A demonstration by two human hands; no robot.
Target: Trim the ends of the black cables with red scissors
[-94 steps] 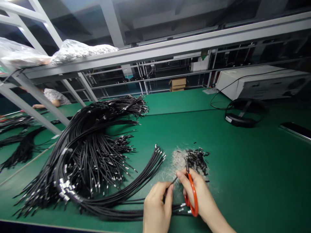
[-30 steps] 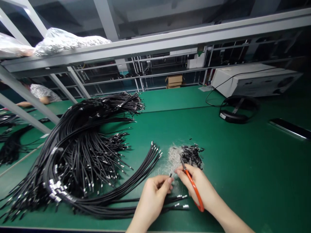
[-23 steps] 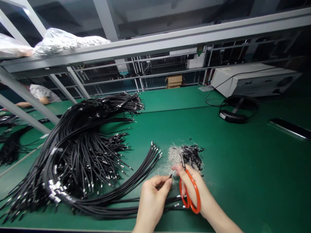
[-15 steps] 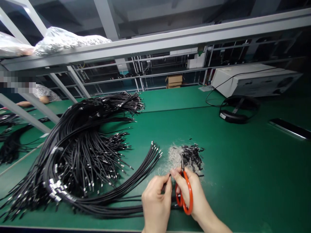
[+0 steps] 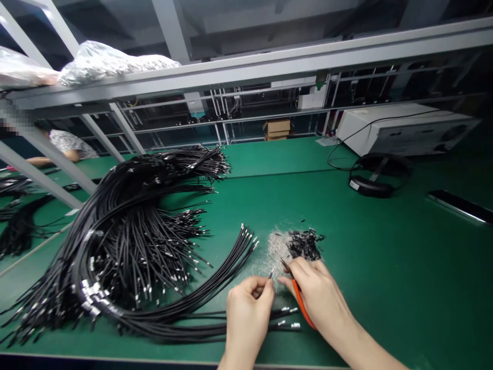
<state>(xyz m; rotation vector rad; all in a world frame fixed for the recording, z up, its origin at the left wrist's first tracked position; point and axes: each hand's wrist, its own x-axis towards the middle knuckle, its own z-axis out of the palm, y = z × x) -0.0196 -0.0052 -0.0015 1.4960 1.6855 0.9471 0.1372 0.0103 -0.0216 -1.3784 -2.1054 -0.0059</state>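
My left hand (image 5: 248, 313) pinches a black cable (image 5: 271, 275) close to its end, whose pale tip sticks up past the fingertips. Just to the right, my right hand (image 5: 314, 288) grips scissors with orange-red handles (image 5: 303, 307), the dark blades pointing up and left, a small gap from the cable tip. Beyond the blades lie a heap of short black offcuts (image 5: 306, 243) and a patch of fine whitish fibres (image 5: 278, 246). More cables run beneath my left hand, their white-tipped ends (image 5: 287, 325) showing between my wrists.
A large pile of black cables (image 5: 134, 226) covers the left of the green bench (image 5: 370, 257). At the right are a black headband-like device (image 5: 372, 186), a phone-like slab (image 5: 460, 206) and a white box-shaped unit (image 5: 404, 128). A metal shelf rail (image 5: 246, 67) crosses above. Another person's sleeve (image 5: 71, 143) shows far left.
My right hand has turned over and moved slightly right, away from my left fingertips, with the scissors swinging along. The cable's pale tip now shows above my left hand.
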